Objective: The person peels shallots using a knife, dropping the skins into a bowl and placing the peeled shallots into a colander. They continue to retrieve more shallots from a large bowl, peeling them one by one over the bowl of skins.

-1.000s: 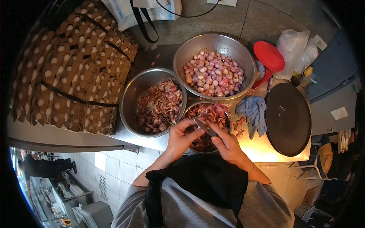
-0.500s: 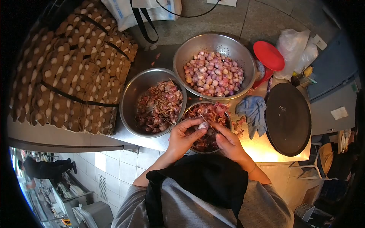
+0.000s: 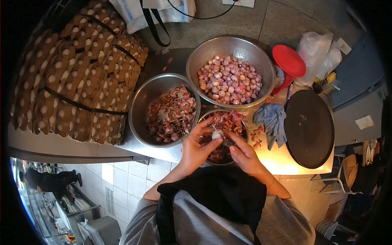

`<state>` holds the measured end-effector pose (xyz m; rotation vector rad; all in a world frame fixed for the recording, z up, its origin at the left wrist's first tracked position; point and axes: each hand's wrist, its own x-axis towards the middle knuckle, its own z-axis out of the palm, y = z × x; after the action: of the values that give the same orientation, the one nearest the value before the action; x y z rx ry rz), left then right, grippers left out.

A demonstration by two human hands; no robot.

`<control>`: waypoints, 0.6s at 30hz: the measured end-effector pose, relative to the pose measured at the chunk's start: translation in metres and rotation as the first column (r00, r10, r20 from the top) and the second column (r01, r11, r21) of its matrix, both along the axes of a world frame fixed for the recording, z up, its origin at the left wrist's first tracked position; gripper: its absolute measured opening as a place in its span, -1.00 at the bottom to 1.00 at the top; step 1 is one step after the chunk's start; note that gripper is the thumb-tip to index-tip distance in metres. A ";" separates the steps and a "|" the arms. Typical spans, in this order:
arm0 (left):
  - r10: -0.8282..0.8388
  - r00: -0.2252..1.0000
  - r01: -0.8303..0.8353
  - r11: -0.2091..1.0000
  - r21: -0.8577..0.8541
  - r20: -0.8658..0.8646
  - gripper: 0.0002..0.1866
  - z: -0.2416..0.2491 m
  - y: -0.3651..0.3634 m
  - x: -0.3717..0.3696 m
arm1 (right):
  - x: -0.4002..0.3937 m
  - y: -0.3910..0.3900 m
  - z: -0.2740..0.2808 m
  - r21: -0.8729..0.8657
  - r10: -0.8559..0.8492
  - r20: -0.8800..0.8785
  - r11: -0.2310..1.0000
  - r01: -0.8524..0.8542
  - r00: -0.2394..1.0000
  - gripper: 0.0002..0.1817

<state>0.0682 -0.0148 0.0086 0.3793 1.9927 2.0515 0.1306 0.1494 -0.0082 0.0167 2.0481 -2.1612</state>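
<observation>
My left hand (image 3: 197,146) pinches a small pale bulb, seemingly a shallot (image 3: 217,134), between thumb and fingers. My right hand (image 3: 246,155) is close beside it, index finger stretched toward the bulb and thumb bent in; what lies between those fingers is too small and dark to make out. Both hands are over a small metal bowl (image 3: 221,162) filled with reddish skins (image 3: 230,118). To the left stands a larger metal bowl (image 3: 136,126) holding unpeeled shallots (image 3: 173,112) with dry roots. Behind, a metal colander (image 3: 261,53) holds many peeled shallots (image 3: 230,79).
Egg trays (image 3: 77,77) are stacked at the left, bound with black straps. A blue cloth (image 3: 270,118), a round black tray (image 3: 310,128) and a red scale (image 3: 289,61) sit on the right. Plastic bags (image 3: 316,51) stand behind. A person (image 3: 51,179) is far off at lower left.
The bulb in my left hand has turned and shows more of its pale side. My left fingers have lifted and spread a little; my right hand has drawn slightly down and away.
</observation>
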 end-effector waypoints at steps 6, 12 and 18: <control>0.031 0.999 -0.031 0.998 -0.053 0.005 -0.41 -0.008 -0.002 -0.001 | -0.001 -0.002 -0.001 0.332 0.045 -0.257 0.942 0.045 0.965 -0.60; -0.054 0.991 0.039 0.992 0.124 0.121 -0.49 -0.001 -0.001 0.000 | -0.005 0.001 -0.017 -0.032 -0.038 -0.019 0.999 0.038 0.999 -0.59; -0.096 0.965 0.048 0.979 0.197 0.244 -0.62 -0.003 -0.003 -0.004 | -0.001 -0.001 -0.001 -0.304 0.066 0.029 0.951 -0.054 0.997 -0.52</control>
<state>0.0647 -0.0180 0.0061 0.2095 1.6193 2.1300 0.1295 0.1485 -0.0095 -0.0405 1.6527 -2.3909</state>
